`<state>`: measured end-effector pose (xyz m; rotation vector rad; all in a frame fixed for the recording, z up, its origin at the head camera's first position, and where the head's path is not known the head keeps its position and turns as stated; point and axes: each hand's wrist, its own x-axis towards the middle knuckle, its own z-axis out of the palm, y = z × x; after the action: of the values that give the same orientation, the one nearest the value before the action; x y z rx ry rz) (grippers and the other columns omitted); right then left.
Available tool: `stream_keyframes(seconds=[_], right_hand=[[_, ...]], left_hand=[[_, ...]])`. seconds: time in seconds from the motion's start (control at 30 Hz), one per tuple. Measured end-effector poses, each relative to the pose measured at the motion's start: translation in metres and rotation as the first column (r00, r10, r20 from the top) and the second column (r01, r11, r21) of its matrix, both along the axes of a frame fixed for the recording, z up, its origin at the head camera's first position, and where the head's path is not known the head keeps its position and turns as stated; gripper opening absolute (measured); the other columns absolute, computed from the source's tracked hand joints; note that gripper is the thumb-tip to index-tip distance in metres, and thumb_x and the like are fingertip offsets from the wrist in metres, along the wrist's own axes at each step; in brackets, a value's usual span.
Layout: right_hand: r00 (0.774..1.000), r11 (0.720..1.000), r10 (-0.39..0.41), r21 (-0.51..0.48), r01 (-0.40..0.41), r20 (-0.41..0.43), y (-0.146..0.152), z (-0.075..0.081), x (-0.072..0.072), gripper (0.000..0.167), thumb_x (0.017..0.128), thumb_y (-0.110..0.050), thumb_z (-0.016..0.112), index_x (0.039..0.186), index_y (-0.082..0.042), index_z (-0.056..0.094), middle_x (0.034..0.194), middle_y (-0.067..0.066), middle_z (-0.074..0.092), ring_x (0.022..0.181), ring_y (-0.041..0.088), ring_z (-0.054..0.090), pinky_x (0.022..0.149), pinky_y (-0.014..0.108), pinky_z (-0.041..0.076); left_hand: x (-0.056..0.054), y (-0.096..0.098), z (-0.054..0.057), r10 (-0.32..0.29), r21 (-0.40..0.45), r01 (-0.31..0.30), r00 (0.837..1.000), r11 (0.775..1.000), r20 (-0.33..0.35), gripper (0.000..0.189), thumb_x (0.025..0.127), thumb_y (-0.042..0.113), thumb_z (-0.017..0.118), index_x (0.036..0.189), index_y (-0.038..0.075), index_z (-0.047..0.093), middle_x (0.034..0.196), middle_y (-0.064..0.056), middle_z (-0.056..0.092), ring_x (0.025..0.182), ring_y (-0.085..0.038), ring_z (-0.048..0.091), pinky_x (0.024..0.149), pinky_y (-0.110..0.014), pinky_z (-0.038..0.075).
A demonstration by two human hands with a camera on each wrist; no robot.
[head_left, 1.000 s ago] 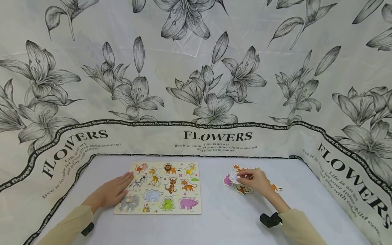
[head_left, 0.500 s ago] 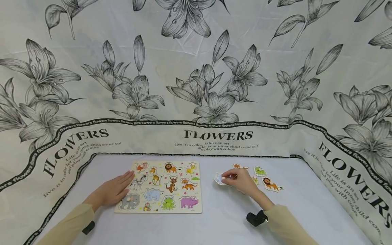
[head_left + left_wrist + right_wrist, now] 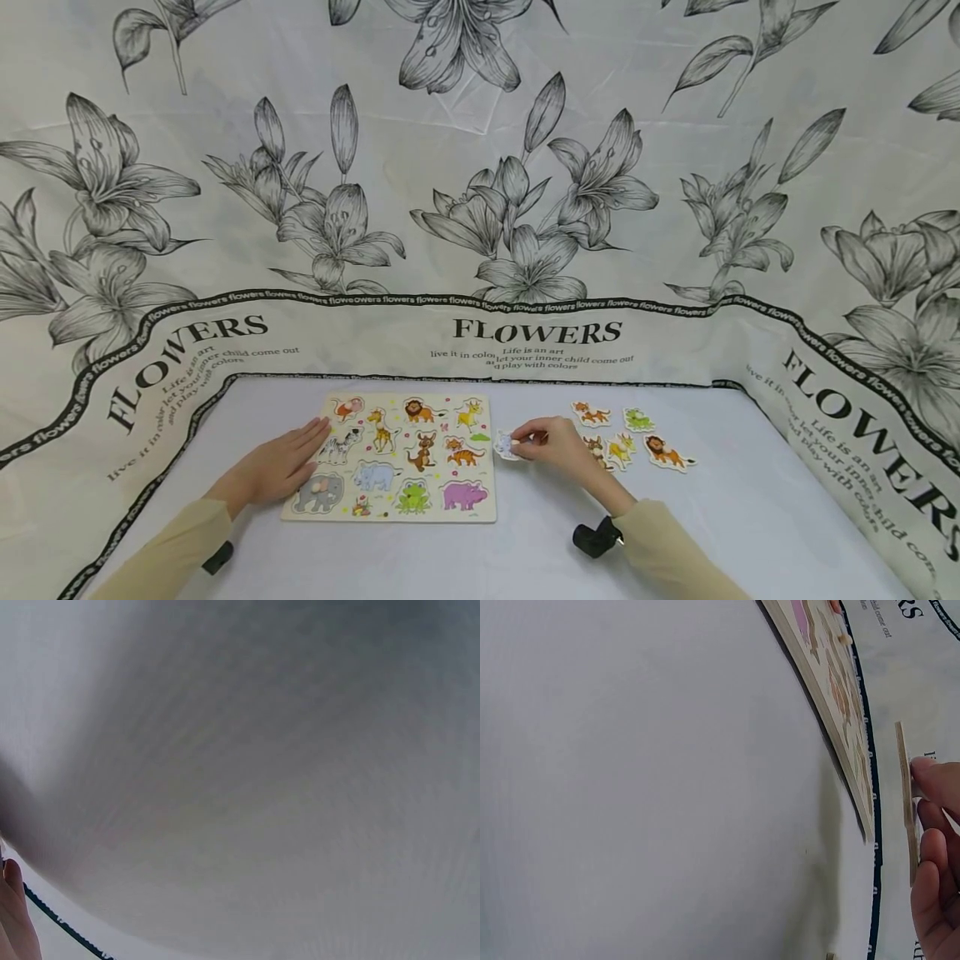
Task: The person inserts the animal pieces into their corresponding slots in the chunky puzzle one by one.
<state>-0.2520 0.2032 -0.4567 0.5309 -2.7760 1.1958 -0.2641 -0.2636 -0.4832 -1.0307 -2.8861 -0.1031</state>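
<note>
A cream animal puzzle board (image 3: pixel 386 512) lies flat on the white table, covered with animal pictures. My left hand (image 3: pixel 281 467) rests on its left edge, fingers straight; only a sliver of a hand (image 3: pixel 19 915) appears in the left wrist view. Just beyond the board's right edge, my right hand (image 3: pixel 558 450) pinches a pale blue animal puzzle piece (image 3: pixel 506 444) between thumb and fingers. In the right wrist view the piece (image 3: pixel 906 802) is edge-on, raised off the table. My fingers hide part of its picture.
Loose puzzle pieces lie right of the board: a tiger (image 3: pixel 591 413), a frog (image 3: pixel 638 418), a lion (image 3: pixel 667 452), a goat (image 3: pixel 621 451) and a kangaroo (image 3: pixel 597 451) partly behind my right hand. A flower-printed cloth (image 3: pixel 375 342) stands round the table's back and sides.
My right hand has carried the pale blue puzzle piece left from the loose pieces to the board's right edge, uncovering several pieces. My left hand stays on the board.
</note>
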Motion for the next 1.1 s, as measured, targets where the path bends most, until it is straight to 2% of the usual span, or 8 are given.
stream_keyframes(seconds=[0.2, 0.47, 0.9, 1.03, 1.1], right_hand=[[1.0, 0.999, 0.029, -0.018, -0.029, 0.0, -0.021, -0.001, 0.001, 0.011, 0.079, -0.015, 0.078, 0.089, -0.01, 0.077, 0.072, -0.001, 0.067, 0.058, 0.002, 0.046, 0.049, 0.014, 0.038], [0.998, 0.996, 0.067, -0.052, -0.067, 0.001, -0.047, -0.007, -0.001, 0.011, 0.079, -0.016, 0.078, 0.088, -0.011, 0.076, 0.075, -0.002, 0.068, 0.059, 0.002, 0.046, 0.051, 0.014, 0.038], [0.992, 0.991, 0.121, -0.057, -0.119, 0.041, -0.081, -0.008, -0.002, 0.012, 0.08, -0.019, 0.078, 0.09, -0.013, 0.076, 0.075, -0.004, 0.067, 0.059, 0.002, 0.047, 0.051, 0.014, 0.038], [0.988, 0.988, 0.146, -0.065, -0.143, 0.044, -0.091, -0.008, -0.001, 0.012, 0.081, -0.02, 0.078, 0.09, -0.012, 0.076, 0.077, -0.004, 0.068, 0.059, 0.002, 0.047, 0.05, 0.014, 0.038], [0.987, 0.986, 0.159, -0.058, -0.157, 0.038, -0.097, -0.01, -0.001, 0.012, 0.081, -0.021, 0.078, 0.09, -0.013, 0.076, 0.078, -0.004, 0.069, 0.058, 0.002, 0.046, 0.049, 0.014, 0.039]], left_hand=[[0.002, 0.0, 0.002, 0.005, -0.011, -0.005, 1.0, 1.0, 0.019, 0.056, 0.099, 0.029, 0.045, 0.145, -0.003, 0.038, 0.152, -0.019, 0.036, 0.139, -0.037, 0.036, 0.113, -0.047, 0.036], [0.002, 0.0, 0.001, 0.009, -0.015, -0.009, 1.0, 1.0, 0.026, 0.056, 0.099, 0.029, 0.045, 0.145, -0.003, 0.038, 0.153, -0.019, 0.036, 0.14, -0.037, 0.036, 0.113, -0.047, 0.036], [0.0, 0.0, -0.003, -0.002, 0.009, 0.002, 1.0, 1.0, -0.006, 0.055, 0.098, 0.026, 0.046, 0.144, -0.003, 0.038, 0.152, -0.019, 0.036, 0.139, -0.036, 0.037, 0.113, -0.046, 0.036], [-0.002, -0.002, -0.007, -0.021, 0.027, 0.023, 0.998, 0.999, -0.052, 0.055, 0.098, 0.028, 0.047, 0.143, -0.002, 0.04, 0.15, -0.019, 0.04, 0.137, -0.036, 0.04, 0.111, -0.044, 0.038], [-0.004, -0.003, -0.011, -0.033, 0.024, 0.035, 0.995, 0.999, -0.091, 0.055, 0.099, 0.03, 0.047, 0.144, -0.001, 0.04, 0.15, -0.018, 0.041, 0.137, -0.033, 0.041, 0.117, -0.034, 0.031]])
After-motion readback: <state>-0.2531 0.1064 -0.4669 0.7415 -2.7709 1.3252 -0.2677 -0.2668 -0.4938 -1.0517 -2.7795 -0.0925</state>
